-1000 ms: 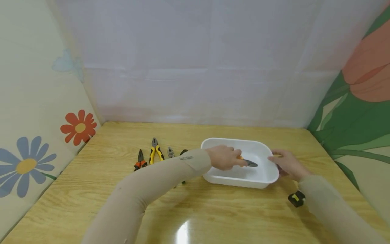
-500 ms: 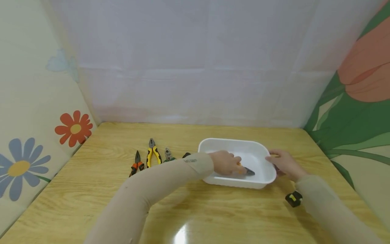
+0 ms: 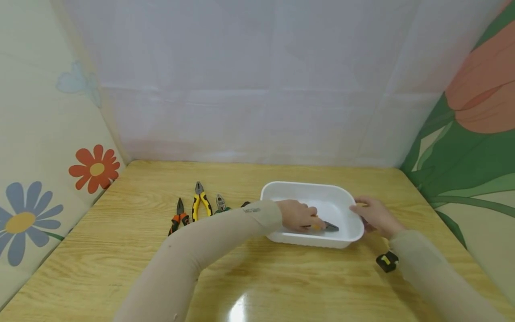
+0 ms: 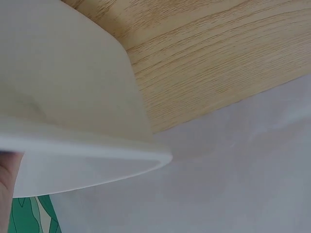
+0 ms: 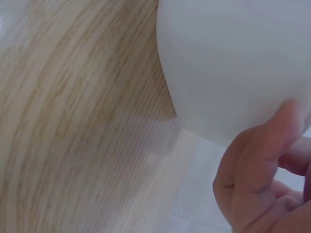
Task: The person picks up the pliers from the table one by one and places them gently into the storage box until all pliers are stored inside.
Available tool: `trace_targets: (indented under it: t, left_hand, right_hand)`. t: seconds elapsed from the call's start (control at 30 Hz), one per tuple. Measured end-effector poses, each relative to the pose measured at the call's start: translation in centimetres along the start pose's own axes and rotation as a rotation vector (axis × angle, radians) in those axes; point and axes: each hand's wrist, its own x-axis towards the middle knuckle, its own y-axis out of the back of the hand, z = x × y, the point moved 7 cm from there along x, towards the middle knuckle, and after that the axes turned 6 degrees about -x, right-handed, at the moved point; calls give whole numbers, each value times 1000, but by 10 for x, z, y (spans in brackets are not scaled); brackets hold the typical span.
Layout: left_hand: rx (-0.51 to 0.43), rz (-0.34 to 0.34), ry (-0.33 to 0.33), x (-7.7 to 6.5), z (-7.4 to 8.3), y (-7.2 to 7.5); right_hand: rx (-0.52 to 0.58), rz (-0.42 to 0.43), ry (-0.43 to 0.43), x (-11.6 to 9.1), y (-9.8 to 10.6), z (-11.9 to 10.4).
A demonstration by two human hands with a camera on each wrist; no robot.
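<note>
My left hand (image 3: pixel 299 215) reaches down into a white plastic tub (image 3: pixel 311 240) and holds pliers (image 3: pixel 331 227) with dark jaws and an orange handle. The pliers lie low over the tub's floor, their grips mostly hidden by the fingers. At the tub's right end, my right hand (image 3: pixel 376 215) grips the rim with its thumb on top. The right wrist view shows the curled fingers (image 5: pixel 252 167) against the tub's outer wall (image 5: pixel 233 63). In the left wrist view, the tub's rim (image 4: pixel 87 145) hides most of the hand.
Left of the tub lie orange-handled pliers (image 3: pixel 179 218), yellow-and-black pliers (image 3: pixel 200 201) and green-handled pliers (image 3: pixel 221 204), partly behind the left sleeve. A black tool end (image 3: pixel 246 204) shows beside the tub. A small black-and-yellow object (image 3: pixel 387 261) sits by the right sleeve.
My left hand has lowered the pliers closer to the tub's floor. The right hand keeps its grip on the rim, and the head view has shifted slightly.
</note>
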Motion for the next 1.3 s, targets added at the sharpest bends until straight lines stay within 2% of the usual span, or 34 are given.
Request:
trace_targets:
  t: [0.17,0.3,0.43,0.53,0.67,0.87,1.03,1.2,1.3]
  left_hand:
    - [47,-21,-14,-1,0,-5]
    - [68,-47,4,-2,0,-8]
    - [47,-56,52,-5,-2,-7]
    - [6,-54,114,-9,-4,-1]
    - [-59,-18,178,-16,-9,9]
    - [-110,78,191,-27,-16,16]
    - [-162,140,245,-43,-21,21]
    - [-174,195,287,-60,-19,30]
    - [-156,221,292,-68,-18,31]
  right_hand:
    - [-3,4,16,-1,-1,-2]
    - [-3,9,22,-2,-1,-3]
    - [3,7,38,-2,-2,-4]
    - [11,7,51,-1,-2,-4]
    - [14,16,55,-1,-2,-3]
    - [11,15,78,-2,-2,-4]
    - [5,3,89,-2,-2,-3]
    - [4,2,91,-2,-2,-4]
    - [-15,-2,79,-2,-2,-5]
